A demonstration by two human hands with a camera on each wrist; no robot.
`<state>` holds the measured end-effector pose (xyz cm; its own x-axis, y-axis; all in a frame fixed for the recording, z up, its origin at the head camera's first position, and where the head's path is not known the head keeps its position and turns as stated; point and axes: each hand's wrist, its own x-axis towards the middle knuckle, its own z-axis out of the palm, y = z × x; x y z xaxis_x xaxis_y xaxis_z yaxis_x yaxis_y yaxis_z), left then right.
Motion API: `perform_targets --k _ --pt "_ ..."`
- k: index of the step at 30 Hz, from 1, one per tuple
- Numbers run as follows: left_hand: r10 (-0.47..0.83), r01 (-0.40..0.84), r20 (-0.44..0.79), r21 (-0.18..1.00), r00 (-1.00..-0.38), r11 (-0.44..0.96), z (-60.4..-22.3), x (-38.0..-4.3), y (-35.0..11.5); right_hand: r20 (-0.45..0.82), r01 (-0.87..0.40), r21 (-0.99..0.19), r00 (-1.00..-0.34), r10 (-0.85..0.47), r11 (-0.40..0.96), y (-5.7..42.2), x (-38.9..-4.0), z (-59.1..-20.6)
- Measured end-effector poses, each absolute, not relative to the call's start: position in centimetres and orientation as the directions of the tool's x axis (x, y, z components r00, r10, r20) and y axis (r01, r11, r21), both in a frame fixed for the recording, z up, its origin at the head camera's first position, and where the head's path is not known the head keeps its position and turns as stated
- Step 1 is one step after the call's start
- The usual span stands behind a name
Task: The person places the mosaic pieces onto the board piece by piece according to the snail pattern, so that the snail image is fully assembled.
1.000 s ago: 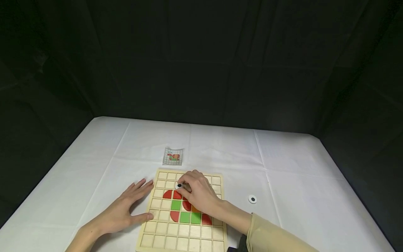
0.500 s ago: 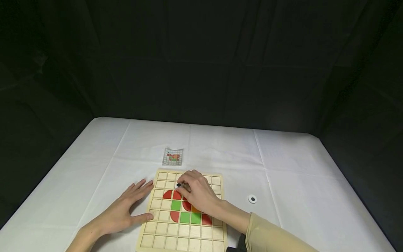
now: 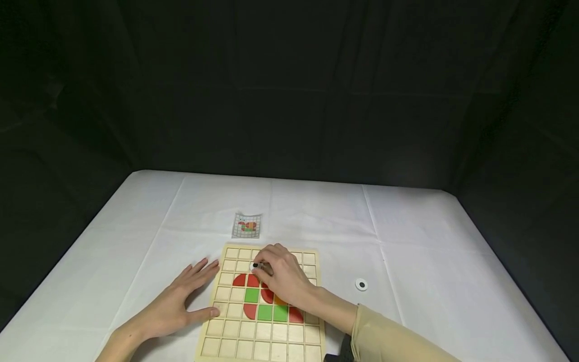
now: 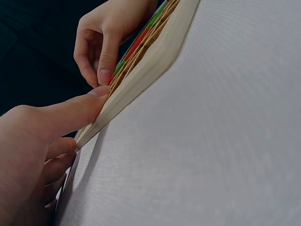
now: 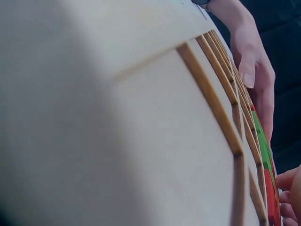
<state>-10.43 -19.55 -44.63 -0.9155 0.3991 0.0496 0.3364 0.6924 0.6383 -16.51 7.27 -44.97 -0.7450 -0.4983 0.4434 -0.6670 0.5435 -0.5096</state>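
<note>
In the head view my right hand (image 3: 285, 274) pinches a white disc with a black dot (image 3: 255, 266) between thumb and fingers. The disc is over a cell in the upper part of a wooden grid board (image 3: 232, 329). Red quarter-round tiles (image 3: 239, 280) and green square tiles (image 3: 265, 312) sit in the cells just below it, and an orange tile is partly hidden under the hand. My left hand (image 3: 176, 301) lies at the board's left side with fingers spread. Its thumb rests on the frame, and in the left wrist view the fingertips touch the board's edge (image 4: 141, 87).
A second white disc with a black dot (image 3: 361, 284) lies on the white cloth right of the board. Beyond the board's far edge is a small gridded picture card (image 3: 247, 225) with a red, orange and green figure. Dark curtains (image 3: 289, 90) surround the table.
Both hands keep their places on the board. The right fingers cover slightly more of the pinched disc, and the whole view shifts a little.
</note>
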Motion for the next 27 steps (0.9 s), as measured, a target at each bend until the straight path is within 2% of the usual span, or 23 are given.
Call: perform_targets --k 6,14,27 --pt "0.398 0.338 0.052 0.637 -0.916 0.693 -44.5 -10.4 -19.7 0.475 -0.688 -0.473 -0.725 -0.499 0.551 7.1 -16.6 -44.9" --pt "0.396 0.331 0.045 0.640 -0.917 0.693 -44.7 -10.4 -19.6 0.482 -0.697 -0.480 -0.717 -0.503 0.534 7.9 -16.5 -44.7" --pt "0.395 0.338 0.054 0.632 -0.917 0.697 -44.5 -10.3 -19.3 0.492 -0.634 -0.487 -0.767 -0.411 0.601 15.0 -14.4 -44.3"
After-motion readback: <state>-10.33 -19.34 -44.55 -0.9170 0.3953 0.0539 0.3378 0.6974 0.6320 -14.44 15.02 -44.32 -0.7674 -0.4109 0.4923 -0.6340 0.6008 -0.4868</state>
